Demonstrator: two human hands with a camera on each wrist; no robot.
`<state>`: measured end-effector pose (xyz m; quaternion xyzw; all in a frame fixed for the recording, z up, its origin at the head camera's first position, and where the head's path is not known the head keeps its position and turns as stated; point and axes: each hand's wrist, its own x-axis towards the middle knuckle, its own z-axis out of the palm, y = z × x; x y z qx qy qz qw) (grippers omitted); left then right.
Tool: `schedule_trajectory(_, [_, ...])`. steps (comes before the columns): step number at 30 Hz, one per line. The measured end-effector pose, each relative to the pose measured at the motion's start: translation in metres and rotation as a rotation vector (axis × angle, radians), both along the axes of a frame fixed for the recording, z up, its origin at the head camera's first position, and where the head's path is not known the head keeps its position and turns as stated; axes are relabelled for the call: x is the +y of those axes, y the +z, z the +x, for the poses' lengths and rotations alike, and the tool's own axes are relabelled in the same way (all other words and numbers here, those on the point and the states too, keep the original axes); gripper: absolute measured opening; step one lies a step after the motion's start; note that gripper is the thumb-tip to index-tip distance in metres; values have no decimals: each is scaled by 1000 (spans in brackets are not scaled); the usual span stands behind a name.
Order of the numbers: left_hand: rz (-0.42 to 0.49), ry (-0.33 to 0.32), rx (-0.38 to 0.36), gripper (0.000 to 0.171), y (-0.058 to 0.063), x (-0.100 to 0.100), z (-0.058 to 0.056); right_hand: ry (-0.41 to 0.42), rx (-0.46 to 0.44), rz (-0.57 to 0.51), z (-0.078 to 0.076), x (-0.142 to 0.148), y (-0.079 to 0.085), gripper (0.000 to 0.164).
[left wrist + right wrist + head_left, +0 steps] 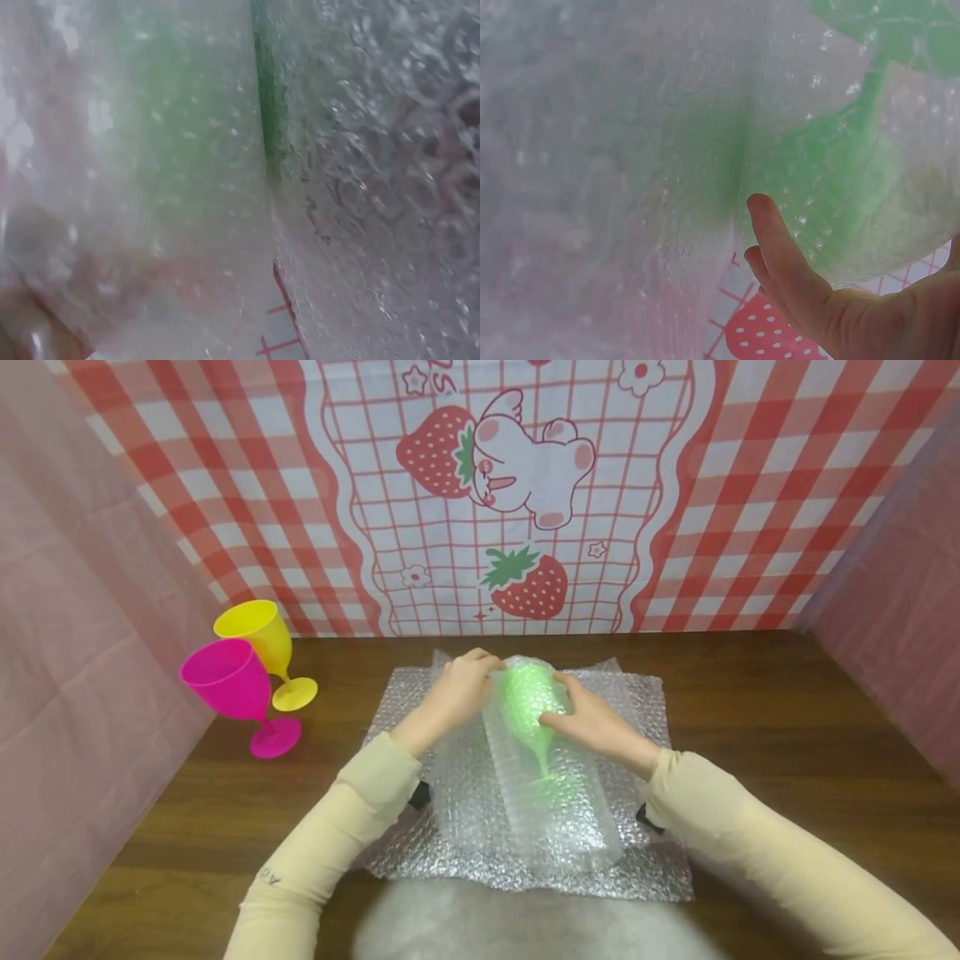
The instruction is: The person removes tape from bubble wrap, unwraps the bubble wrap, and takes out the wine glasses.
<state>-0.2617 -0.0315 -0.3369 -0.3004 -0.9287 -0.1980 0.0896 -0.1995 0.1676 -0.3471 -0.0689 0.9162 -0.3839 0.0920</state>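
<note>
A green plastic goblet [528, 697] lies inside a roll of clear bubble wrap [577, 827], its cup end at the far side and its foot nearer me. My left hand [461, 685] grips the wrap at the upper left of the cup; in the left wrist view the plastic covers most of that hand. On the other side, my right hand [596, 718] holds the wrapped cup, thumb on top and fingers along its right side. Those fingers [780, 240] show against the plastic in the right wrist view. Beneath the roll is a flat bubble wrap sheet [637, 868].
A magenta goblet [232, 685] and a yellow goblet [270, 639] stand upright at the left of the brown wooden table [787, 727]. Behind it hangs a red checked cloth [750, 527] with strawberries, and pink curtains [82, 610] flank the sides.
</note>
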Motion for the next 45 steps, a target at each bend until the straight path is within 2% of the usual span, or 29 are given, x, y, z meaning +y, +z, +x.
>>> schedule_trajectory(5, [16,7,-9,33,-2,-7,0,14,-13,-16,1,2,0,75])
schedule_trajectory(13, [57,75,-3,36,-9,-13,0,42,37,-59,3,6,0,68])
schedule_trajectory(20, [53,115,4,36,-11,-17,1,43,59,-89,6,10,1,63])
schedule_trajectory(30, [51,154,-21,36,-17,-24,3,45,-45,-211,7,24,0,61])
schedule_trajectory(38, [67,163,-31,40,-30,-36,0,-36,-139,-254,4,39,-6,61])
schedule_trajectory(45, [64,195,-71,41,-36,-43,-3,-114,-263,-363,0,50,-10,61])
